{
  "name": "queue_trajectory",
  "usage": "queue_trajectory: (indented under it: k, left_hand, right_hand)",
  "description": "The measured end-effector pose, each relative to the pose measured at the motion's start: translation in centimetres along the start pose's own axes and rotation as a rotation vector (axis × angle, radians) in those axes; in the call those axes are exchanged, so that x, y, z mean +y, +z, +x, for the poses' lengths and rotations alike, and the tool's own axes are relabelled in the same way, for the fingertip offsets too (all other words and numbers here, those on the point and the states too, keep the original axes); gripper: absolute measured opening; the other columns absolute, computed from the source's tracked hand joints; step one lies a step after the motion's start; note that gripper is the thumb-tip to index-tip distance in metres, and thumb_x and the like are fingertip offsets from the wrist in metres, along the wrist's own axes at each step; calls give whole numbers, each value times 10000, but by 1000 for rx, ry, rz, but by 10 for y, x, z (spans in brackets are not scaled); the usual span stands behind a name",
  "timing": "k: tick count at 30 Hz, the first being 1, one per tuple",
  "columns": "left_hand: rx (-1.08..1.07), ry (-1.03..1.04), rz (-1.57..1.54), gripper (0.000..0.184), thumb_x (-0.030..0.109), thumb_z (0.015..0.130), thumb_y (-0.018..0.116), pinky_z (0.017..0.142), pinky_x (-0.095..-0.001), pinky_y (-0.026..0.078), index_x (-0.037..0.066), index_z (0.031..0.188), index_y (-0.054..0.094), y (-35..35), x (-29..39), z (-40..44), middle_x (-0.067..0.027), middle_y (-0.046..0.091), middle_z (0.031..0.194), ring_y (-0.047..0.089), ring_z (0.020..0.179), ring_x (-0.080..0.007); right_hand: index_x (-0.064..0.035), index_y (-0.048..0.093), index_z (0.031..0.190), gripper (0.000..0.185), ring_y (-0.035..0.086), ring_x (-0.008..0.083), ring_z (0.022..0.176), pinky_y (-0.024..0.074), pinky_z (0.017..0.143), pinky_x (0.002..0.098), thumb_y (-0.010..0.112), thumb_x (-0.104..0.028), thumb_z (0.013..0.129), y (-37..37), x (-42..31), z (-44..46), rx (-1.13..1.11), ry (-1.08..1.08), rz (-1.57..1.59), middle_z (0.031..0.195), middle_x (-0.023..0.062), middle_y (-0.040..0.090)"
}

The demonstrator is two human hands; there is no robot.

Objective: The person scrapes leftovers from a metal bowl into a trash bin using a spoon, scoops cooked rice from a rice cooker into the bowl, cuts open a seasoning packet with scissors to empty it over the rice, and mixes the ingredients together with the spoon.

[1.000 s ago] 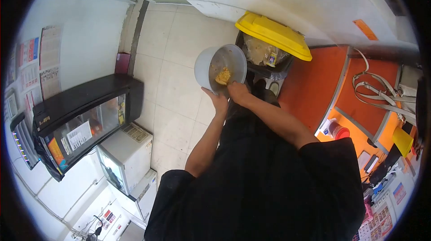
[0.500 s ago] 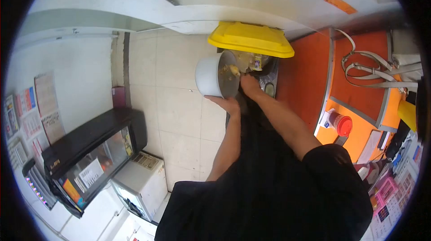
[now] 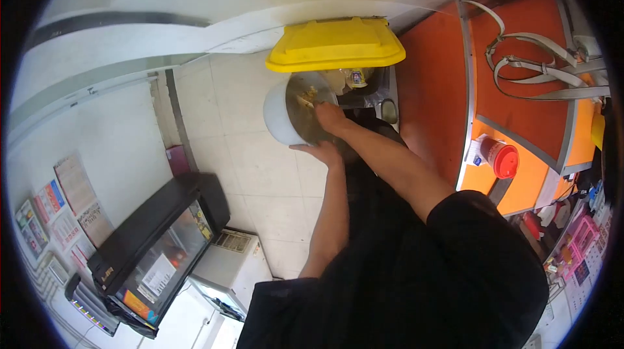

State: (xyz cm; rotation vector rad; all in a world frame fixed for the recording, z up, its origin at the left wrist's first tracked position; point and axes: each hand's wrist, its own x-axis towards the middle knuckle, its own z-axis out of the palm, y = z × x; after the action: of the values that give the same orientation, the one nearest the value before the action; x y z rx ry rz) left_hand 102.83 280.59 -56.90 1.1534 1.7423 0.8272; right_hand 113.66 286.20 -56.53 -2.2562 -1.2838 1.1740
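A light grey metal pot (image 3: 277, 115) is tipped on its side, its mouth facing the bin beneath the raised yellow lid (image 3: 335, 43). My left hand (image 3: 322, 152) grips the pot at its lower rim. Inside the mouth, my right hand (image 3: 331, 118) is closed around something tan and narrow that I cannot make out clearly. Yellowish food scraps (image 3: 310, 93) cling to the pot's inner wall near those fingers. Beside the pot, a yellow-and-white package (image 3: 357, 78) and clear plastic show in the bin's dark opening.
An orange-red cabinet (image 3: 432, 95) stands right of the bin, with a red-lidded tub (image 3: 504, 160) and a pale strap (image 3: 539, 76) on that side. Tiled floor (image 3: 253, 167) lies to the left. A black-framed display case (image 3: 162, 245) stands at lower left.
My right hand has moved left, from the pot's rim to deep inside its mouth. The pot now faces me more. The whole view has shifted and turned slightly.
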Motion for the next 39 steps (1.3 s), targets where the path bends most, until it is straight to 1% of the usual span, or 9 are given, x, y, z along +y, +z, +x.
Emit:
queue_trajectory:
  k: [6,9,15,18,22,28,33,36,39]
  left_hand:
    - [110,58,-133,892,-99,810,472,1147,-428,250,-50,1482,-112,11,15,4,-332,188,1492,313,1377,-384]
    - [80,-38,436,869,-51,810,520,1135,-454,254,-78,1482,-31,2,68,-1,-355,243,1459,336,1361,-405]
    - [312,274,12,818,-7,817,553,1135,-476,247,-110,1465,65,19,7,21,-350,298,1433,339,1348,-431]
    - [224,320,496,848,3,811,577,1143,-472,236,-121,1464,52,1,35,30,-347,232,1474,303,1370,-443]
    - [-23,522,162,828,-9,824,592,1134,-483,262,-52,1489,100,10,17,42,-345,144,1513,242,1388,-481]
    - [-410,993,273,726,23,885,561,1043,-497,405,69,1505,186,23,15,96,-335,115,1530,264,1351,-542]
    - [-563,426,-19,465,62,954,510,998,-481,452,121,1407,417,38,-6,134,-258,232,1533,329,1356,-483]
    - [-480,1230,378,427,87,955,535,1020,-462,437,257,1346,514,34,4,163,-248,255,1528,328,1364,-465]
    - [-666,988,280,406,110,931,582,1013,-444,448,326,1275,568,21,30,150,-234,268,1526,333,1364,-462]
  right_hand:
    - [37,616,1063,270,665,397,917,535,790,483,448,-74,883,-65,31,-11,-53,21,-88,988,265,659]
    - [26,615,1053,252,666,400,898,529,789,483,465,-69,874,-92,45,-35,144,149,-31,967,248,666]
    - [-23,575,1198,318,633,424,952,490,811,522,508,-121,903,-123,58,-56,18,86,215,996,258,653]
    - [-29,571,1215,320,625,419,969,472,829,503,517,-146,922,-117,65,-61,-95,57,301,1013,242,654]
    - [-24,583,1192,307,631,366,936,475,809,447,537,-171,927,-85,105,-85,-53,30,427,1000,221,650]
    - [10,581,1180,315,618,253,862,477,790,381,527,-195,947,-61,165,-119,-18,124,598,961,171,647]
    - [39,575,1196,329,622,214,934,477,833,351,483,-180,969,-85,147,-151,-130,298,554,1034,154,656]
    - [46,565,1230,336,621,218,976,475,859,333,455,-145,976,-95,142,-166,-115,330,467,1101,149,650]
    - [61,551,1253,345,620,224,1006,473,877,315,436,-113,977,-95,138,-177,-153,432,461,1142,163,641]
